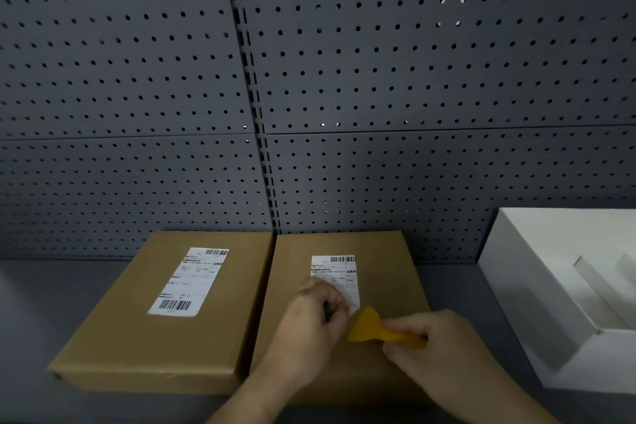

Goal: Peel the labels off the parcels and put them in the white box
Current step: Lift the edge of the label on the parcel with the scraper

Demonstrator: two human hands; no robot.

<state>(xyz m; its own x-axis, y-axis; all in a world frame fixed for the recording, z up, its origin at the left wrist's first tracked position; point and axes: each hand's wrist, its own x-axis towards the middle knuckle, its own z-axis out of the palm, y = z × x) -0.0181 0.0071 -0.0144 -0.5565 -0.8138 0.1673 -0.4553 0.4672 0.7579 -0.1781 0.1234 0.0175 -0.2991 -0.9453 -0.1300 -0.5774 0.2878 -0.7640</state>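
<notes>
Two flat brown parcels lie side by side on the grey bench. The left parcel [137, 313] carries a full white label [189, 280]. On the right parcel [389, 272], the white label [339, 270] has its lower part under my left hand [309, 323], whose fingers pinch its lower edge. My right hand [433, 344] grips a yellow plastic scraper [371, 329], its wide blade touching the label's lower right corner. The white box [516, 289] stands open at the right.
A dark grey pegboard wall [309, 79] rises directly behind the parcels. Inside the white box stand white dividers [592, 282]. Grey bench surface [44, 286] shows left of the parcels and between the right parcel and the box.
</notes>
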